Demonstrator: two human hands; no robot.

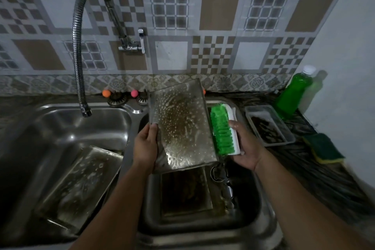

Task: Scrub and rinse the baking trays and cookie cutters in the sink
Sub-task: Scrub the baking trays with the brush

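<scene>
Between the hands, the soapy tray [180, 126] gripped by the left hand [145, 146] is mid-scrub; the right hand [246, 148] grips the brush [222, 131]. Below them another tray [185, 191] and the cookie cutters [220, 174] look unwashed, and nothing seems rinsed yet.

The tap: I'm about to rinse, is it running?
Off, it seems: no stream falls from the tap spout above the left basin.

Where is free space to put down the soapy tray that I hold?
Free: the left basin floor between the faucet hose and the leaning tray. Crowded: the right basin holds another tray and cookie cutters; container and sponge occupy the counter.
</scene>
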